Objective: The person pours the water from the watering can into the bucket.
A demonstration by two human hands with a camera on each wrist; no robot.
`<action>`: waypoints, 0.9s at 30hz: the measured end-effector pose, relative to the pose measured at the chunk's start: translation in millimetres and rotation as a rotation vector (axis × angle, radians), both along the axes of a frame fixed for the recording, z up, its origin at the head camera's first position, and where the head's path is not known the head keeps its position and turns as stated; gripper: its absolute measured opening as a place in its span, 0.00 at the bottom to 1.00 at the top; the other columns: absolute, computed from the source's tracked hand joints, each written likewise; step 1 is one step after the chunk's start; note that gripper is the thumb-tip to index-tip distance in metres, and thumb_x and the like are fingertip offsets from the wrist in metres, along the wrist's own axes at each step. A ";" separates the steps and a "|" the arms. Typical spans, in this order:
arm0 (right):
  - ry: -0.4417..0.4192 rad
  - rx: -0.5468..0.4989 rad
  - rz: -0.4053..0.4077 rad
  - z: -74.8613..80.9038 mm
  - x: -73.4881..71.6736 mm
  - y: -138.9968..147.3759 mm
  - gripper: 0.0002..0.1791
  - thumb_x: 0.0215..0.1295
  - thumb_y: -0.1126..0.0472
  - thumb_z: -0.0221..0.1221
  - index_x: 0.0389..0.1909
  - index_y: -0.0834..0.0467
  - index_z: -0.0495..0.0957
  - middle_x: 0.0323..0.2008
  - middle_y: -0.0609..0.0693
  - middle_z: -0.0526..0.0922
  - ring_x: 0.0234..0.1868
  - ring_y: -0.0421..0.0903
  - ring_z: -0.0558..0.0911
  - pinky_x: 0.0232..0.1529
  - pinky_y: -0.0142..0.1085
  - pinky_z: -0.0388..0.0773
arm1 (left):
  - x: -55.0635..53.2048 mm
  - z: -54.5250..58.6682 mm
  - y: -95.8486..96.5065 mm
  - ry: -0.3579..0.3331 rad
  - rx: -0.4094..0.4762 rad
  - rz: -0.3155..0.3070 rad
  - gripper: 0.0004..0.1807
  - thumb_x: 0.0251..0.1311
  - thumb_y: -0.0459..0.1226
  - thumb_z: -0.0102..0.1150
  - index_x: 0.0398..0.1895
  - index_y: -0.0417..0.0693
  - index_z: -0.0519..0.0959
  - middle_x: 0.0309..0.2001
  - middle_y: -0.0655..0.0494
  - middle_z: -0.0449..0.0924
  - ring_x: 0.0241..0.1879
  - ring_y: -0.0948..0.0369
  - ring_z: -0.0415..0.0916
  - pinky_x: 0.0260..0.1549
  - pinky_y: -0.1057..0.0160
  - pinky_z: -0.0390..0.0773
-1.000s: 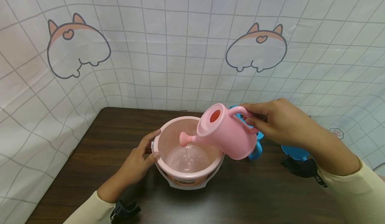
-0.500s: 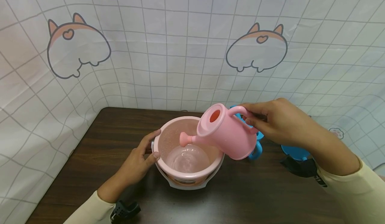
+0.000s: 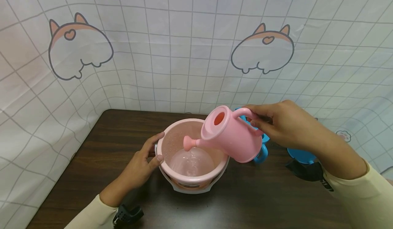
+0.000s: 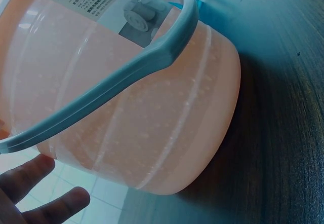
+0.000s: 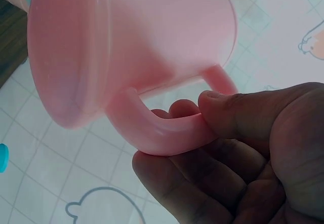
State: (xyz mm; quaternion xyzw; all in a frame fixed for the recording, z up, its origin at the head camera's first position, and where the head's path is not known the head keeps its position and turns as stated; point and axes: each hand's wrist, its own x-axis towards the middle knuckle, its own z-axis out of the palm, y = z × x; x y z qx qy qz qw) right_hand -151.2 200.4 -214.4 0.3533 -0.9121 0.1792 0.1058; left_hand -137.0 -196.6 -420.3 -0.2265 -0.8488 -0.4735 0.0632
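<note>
My right hand (image 3: pixel 284 125) grips the handle of a pink watering can (image 3: pixel 234 138), thumb on one side and fingers curled round the other, as the right wrist view shows. The can is tilted, its sprinkler spout (image 3: pixel 189 143) over the mouth of a pale pink bucket (image 3: pixel 193 180). Rippled water (image 3: pixel 191 162) lies at the bucket's bottom. My left hand (image 3: pixel 139 166) holds the bucket's left rim with thumb and index finger. In the left wrist view two other fingers (image 4: pixel 55 206) extend past the bucket wall. The bucket's grey carrying handle (image 4: pixel 136 64) hangs down along its side.
Behind the watering can stands a blue thing with a loop handle (image 3: pixel 261 154), mostly hidden. Another blue item (image 3: pixel 302 155) sits to the right, under my right forearm. The dark wooden table (image 3: pixel 122 126) ends at a white grid-patterned curtain (image 3: pixel 172 51).
Both hands, the watering can and the bucket keep practically the same places. The water falling from the spout looks thinner than a second ago, and the ripples in the bucket differ.
</note>
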 end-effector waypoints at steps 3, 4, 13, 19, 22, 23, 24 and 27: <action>-0.002 0.003 -0.007 -0.8 0.1 0.0 0.16 0.71 0.60 0.65 0.58 0.46 0.85 0.27 0.37 0.82 0.24 0.33 0.75 0.24 0.33 0.72 | -0.3 0.2 -0.1 0.001 -0.001 -0.001 0.35 0.74 0.59 0.49 0.80 0.67 0.56 0.54 0.49 0.82 0.53 0.47 0.81 0.47 0.34 0.75; -0.003 0.005 -0.011 -0.8 0.2 0.4 0.17 0.71 0.60 0.64 0.58 0.46 0.85 0.27 0.37 0.82 0.23 0.34 0.74 0.24 0.33 0.72 | -0.3 0.3 -0.2 0.001 -0.002 -0.002 0.35 0.74 0.60 0.49 0.80 0.67 0.56 0.54 0.49 0.82 0.53 0.47 0.81 0.47 0.35 0.75; 0.015 -0.017 -0.002 -4.4 0.7 3.5 0.20 0.69 0.64 0.66 0.60 0.49 0.84 0.26 0.37 0.81 0.22 0.33 0.74 0.22 0.32 0.71 | -0.5 0.2 -0.5 0.002 -0.007 -0.001 0.35 0.74 0.60 0.49 0.80 0.67 0.56 0.54 0.49 0.82 0.52 0.48 0.81 0.47 0.37 0.76; 0.024 -0.028 0.005 -6.3 1.1 3.7 0.20 0.68 0.64 0.66 0.60 0.50 0.84 0.25 0.37 0.80 0.20 0.33 0.72 0.20 0.32 0.70 | 0.5 0.0 -0.4 -0.005 -0.003 -0.006 0.35 0.74 0.60 0.49 0.80 0.67 0.56 0.54 0.49 0.82 0.52 0.48 0.81 0.47 0.37 0.75; 0.028 -0.034 0.009 -6.8 1.4 4.3 0.20 0.68 0.65 0.66 0.60 0.50 0.84 0.24 0.37 0.79 0.20 0.33 0.71 0.20 0.32 0.70 | 0.6 0.2 -0.1 -0.003 -0.002 -0.008 0.35 0.74 0.59 0.49 0.80 0.66 0.56 0.54 0.50 0.82 0.52 0.48 0.81 0.47 0.38 0.76; 0.032 -0.037 0.013 -6.9 1.4 4.5 0.20 0.68 0.65 0.66 0.59 0.50 0.84 0.24 0.37 0.79 0.20 0.33 0.72 0.21 0.31 0.71 | 0.6 0.2 0.0 -0.003 -0.002 -0.007 0.35 0.74 0.59 0.49 0.80 0.66 0.56 0.54 0.50 0.82 0.52 0.48 0.81 0.47 0.39 0.76; 0.035 -0.039 0.016 -7.0 1.5 4.7 0.20 0.68 0.65 0.67 0.59 0.51 0.84 0.25 0.37 0.80 0.21 0.33 0.73 0.22 0.31 0.71 | 0.6 0.3 0.1 -0.002 -0.003 -0.006 0.35 0.74 0.59 0.49 0.80 0.66 0.56 0.54 0.50 0.82 0.52 0.48 0.81 0.47 0.39 0.76; 0.044 -0.042 0.024 -7.1 1.8 5.4 0.20 0.67 0.65 0.67 0.59 0.51 0.84 0.25 0.37 0.81 0.22 0.32 0.74 0.23 0.31 0.73 | 0.7 0.7 0.3 -0.008 -0.009 -0.001 0.35 0.74 0.60 0.49 0.80 0.67 0.56 0.54 0.49 0.82 0.52 0.48 0.81 0.47 0.39 0.76</action>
